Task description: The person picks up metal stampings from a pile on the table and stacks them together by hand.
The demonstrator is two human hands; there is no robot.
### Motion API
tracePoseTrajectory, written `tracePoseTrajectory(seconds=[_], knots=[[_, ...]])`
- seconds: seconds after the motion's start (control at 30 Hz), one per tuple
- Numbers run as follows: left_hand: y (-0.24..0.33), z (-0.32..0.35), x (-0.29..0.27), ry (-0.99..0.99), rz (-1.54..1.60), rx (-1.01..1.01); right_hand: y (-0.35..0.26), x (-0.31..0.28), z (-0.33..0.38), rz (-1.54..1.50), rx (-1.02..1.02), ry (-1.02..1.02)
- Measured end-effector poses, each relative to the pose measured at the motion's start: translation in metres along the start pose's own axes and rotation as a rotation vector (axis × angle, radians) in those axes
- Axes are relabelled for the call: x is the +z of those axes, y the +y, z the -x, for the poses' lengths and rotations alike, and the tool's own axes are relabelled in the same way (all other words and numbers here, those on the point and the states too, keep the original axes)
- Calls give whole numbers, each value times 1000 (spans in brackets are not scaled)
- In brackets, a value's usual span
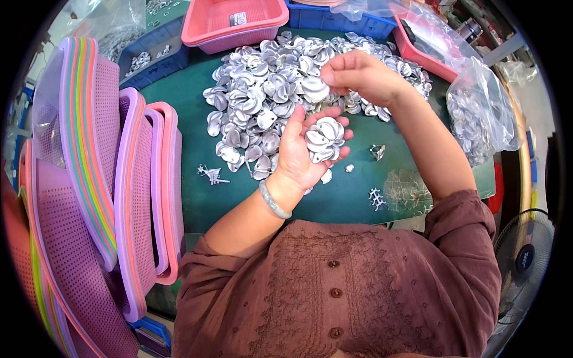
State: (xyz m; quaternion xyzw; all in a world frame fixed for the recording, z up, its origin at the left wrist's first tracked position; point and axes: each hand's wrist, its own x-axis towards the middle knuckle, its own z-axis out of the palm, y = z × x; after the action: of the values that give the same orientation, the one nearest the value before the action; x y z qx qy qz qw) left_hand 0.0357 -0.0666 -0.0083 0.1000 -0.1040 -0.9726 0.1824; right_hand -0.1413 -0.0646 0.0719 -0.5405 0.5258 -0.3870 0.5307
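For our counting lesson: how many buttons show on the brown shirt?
3, in a line down the brown shirt: upper button, middle button and lower button. More may lie hidden beyond the picture's lower edge.

Silvery curved metal pieces (324, 142) partly hide the palm of the bare left hand (293, 154). A rectangular pink plastic basket (206, 31) at the far edge of the green table (358, 206) is cut off.

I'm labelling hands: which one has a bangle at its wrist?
The left hand, palm up with metal pieces: a pale bangle circles its wrist; the right hand wears none.
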Motion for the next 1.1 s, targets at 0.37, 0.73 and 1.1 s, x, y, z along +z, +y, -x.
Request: tracePoseTrajectory(seconds=[0.37,0.73,1.1], knots=[[-8,0,-5,-19,-3,-97,10,25,-36,977,-353,41],[-7,1,-4,26,-44,-85,29,22,-58,1006,-424,199],[-5,0,-3,48,-38,-70,-3,12,-16,231,68,164]])
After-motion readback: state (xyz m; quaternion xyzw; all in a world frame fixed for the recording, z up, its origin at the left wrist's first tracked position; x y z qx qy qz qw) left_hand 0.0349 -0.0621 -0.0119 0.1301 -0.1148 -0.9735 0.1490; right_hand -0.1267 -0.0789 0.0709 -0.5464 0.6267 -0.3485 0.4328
